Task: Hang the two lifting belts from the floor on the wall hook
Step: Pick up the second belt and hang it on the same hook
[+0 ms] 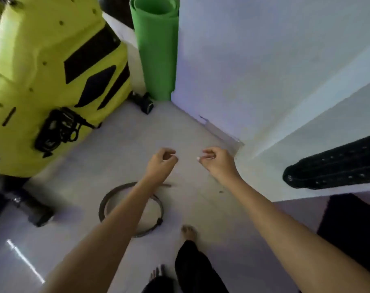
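Note:
A brown belt (108, 200) lies coiled in a ring on the pale floor, partly hidden under my left forearm. A black studded belt (336, 166) hangs against the white wall at the right edge; its upper end and any hook are out of frame. My left hand (161, 162) hovers above the floor beyond the brown belt, fingers loosely curled and holding nothing. My right hand (219, 161) is level with it, about a hand's width to the right, fingers also curled and empty. Neither hand touches a belt.
A yellow and black machine (53, 77) fills the left side, with a rolled green mat (157, 49) upright in the corner behind it. A white wall (264, 70) runs along the right. A dark mat (353, 231) lies at lower right. My bare feet (189, 232) stand near the brown belt.

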